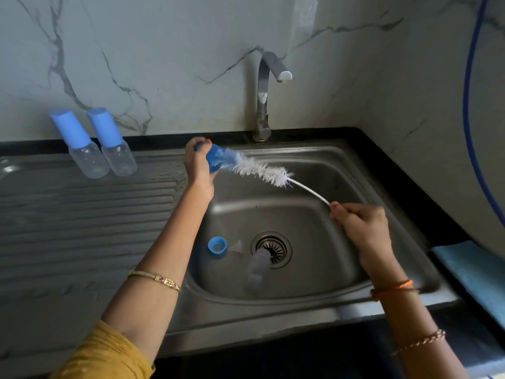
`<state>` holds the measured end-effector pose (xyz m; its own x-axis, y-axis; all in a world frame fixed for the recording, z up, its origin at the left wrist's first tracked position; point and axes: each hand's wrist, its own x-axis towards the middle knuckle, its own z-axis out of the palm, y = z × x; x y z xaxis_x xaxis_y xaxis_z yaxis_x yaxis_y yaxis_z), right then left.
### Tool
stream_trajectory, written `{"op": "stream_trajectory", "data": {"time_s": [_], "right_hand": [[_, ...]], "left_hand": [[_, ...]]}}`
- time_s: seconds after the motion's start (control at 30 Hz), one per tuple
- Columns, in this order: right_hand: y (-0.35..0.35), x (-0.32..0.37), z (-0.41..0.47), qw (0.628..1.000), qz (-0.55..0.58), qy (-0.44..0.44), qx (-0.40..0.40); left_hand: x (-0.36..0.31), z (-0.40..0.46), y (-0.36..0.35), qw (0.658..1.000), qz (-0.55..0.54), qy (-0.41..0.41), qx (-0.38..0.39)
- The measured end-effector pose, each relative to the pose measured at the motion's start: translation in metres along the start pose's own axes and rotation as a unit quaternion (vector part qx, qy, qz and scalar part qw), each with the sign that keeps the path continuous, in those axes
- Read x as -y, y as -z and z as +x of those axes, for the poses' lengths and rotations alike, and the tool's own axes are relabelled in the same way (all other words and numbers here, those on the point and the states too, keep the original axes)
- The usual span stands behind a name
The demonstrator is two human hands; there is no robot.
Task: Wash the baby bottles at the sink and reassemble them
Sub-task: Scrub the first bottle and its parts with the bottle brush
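My left hand (200,165) grips a blue bottle cap (216,159) above the sink's left edge. A white bottle brush (259,168) has its bristle tip inside the cap. My right hand (360,222) pinches the brush's thin white handle over the basin. On the sink floor lie a blue screw ring (217,244), a clear nipple (237,246) and a clear bottle body (257,269) by the drain (272,248). Two assembled bottles with blue caps (79,143) (113,142) stand on the drainboard at the back left.
A steel tap (266,91) rises behind the basin, with no water running. The ribbed drainboard (82,214) stretches left of the sink (382,192). A blue cloth (470,269) lies on the counter at right. A blue hose (468,105) hangs along the right wall.
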<state>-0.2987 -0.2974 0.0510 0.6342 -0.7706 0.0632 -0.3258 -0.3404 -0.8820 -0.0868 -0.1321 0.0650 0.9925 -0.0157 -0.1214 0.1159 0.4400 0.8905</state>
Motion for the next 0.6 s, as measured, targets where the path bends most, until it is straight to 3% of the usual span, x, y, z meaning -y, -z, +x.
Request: {"op": "stream_trajectory", "data": {"time_s": [0.07,0.13,0.23,0.27,0.33,0.4,0.5,0.53,0.6], "right_hand": [[0.006,-0.002,0.014,0.977,0.112,-0.135,0.118],[0.007,-0.006,0.018,0.937,0.13,-0.245,0.214],[-0.002,-0.02,0.011,0.893,0.129,-0.293,0.317],[-0.005,-0.022,0.008,0.9,0.105,-0.274,0.321],[-0.008,-0.024,0.005,0.953,0.026,-0.151,0.262],[-0.006,-0.022,0.003,0.986,-0.115,0.032,0.114],[-0.001,-0.018,0.003,0.927,-0.257,0.25,-0.111],[-0.001,-0.019,0.004,0.912,-0.263,0.285,-0.135],[-0.002,-0.021,0.009,0.934,-0.254,0.243,-0.063]], "left_hand": [[-0.002,-0.003,0.002,0.997,-0.046,-0.008,0.057],[-0.007,-0.005,0.005,0.983,-0.143,-0.002,0.116],[-0.014,-0.008,0.003,0.957,-0.236,-0.001,0.17],[-0.015,-0.009,0.001,0.959,-0.232,-0.007,0.161],[-0.014,-0.007,-0.004,0.979,-0.171,-0.02,0.106],[-0.009,-0.005,-0.006,0.992,-0.108,-0.022,0.056],[0.001,-0.003,-0.003,0.998,-0.067,0.003,-0.015],[0.005,-0.002,-0.001,0.997,-0.061,0.009,-0.038],[0.01,0.001,0.004,0.996,-0.06,0.016,-0.06]]}}
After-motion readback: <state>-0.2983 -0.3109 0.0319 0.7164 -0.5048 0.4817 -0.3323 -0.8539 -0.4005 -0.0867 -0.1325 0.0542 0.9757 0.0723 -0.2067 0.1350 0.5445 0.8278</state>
